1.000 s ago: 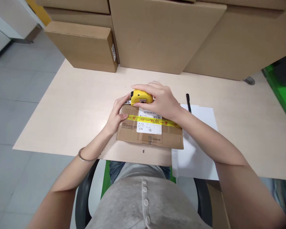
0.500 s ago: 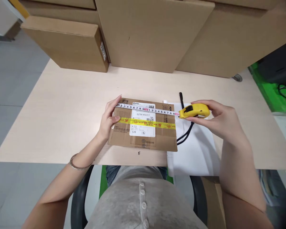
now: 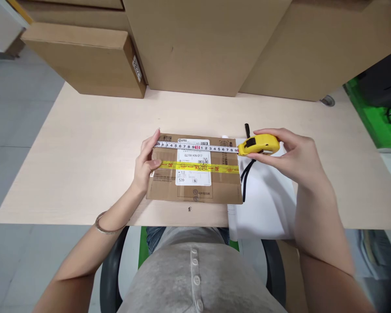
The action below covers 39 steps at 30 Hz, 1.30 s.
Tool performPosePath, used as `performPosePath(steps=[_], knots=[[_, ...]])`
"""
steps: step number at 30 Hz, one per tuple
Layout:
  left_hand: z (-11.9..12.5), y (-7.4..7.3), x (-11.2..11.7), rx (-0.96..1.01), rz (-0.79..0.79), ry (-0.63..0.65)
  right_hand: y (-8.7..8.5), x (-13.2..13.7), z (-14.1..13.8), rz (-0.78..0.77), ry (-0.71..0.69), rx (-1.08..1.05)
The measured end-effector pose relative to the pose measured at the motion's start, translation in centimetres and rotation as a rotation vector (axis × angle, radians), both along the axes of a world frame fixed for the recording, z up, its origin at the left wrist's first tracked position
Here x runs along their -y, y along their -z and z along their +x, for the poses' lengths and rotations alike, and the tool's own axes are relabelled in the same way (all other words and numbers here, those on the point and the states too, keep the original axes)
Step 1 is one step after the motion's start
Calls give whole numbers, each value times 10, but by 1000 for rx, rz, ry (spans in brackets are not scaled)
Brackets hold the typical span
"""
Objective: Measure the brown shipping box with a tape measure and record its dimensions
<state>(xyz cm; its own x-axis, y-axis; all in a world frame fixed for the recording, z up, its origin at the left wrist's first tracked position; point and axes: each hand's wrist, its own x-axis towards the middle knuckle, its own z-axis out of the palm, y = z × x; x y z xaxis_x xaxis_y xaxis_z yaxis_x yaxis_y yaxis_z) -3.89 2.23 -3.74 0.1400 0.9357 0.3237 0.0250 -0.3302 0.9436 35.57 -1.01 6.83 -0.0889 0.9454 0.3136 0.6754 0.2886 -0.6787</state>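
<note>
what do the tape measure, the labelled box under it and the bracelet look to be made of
Tape measure: probably plastic, judging by its smooth yellow case; its blade lies straight, perhaps coated metal.

Labelled box: cardboard, mostly matte, going by its plain brown faces and folded edges.

Bracelet: likely silvery metal, from its thin, greyish sheen.

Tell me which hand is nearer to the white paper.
Right. The right hand holds the yellow tape measure over the far part of the white paper; the left hand is farther left, at the cardboard package's left end.
</note>
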Motion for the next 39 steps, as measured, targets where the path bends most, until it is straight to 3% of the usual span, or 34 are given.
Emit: performPosePath(steps=[6,11,17,20,26,30,39], knots=[[-1,7,-2,-17,-1,28,-16,7,-15,-16,28,-80],[-3,10,-5,-21,-5,69,-31,-26,-74,-11,-148,11],[8,6,-2,132,-49,79,-22,-63,-140,-34,-387,16],[13,4,3,218,-175,136,-14,-59,-146,-19,-380,-26],[16,-2,11,321,-356,240,-3,-38,-131,9,-253,-64],[14,-7,11,279,-329,249,-5,-42,-134,-5,-280,-43],[0,-6,2,231,-241,246,-16,-64,-176,-5,-443,-32]])
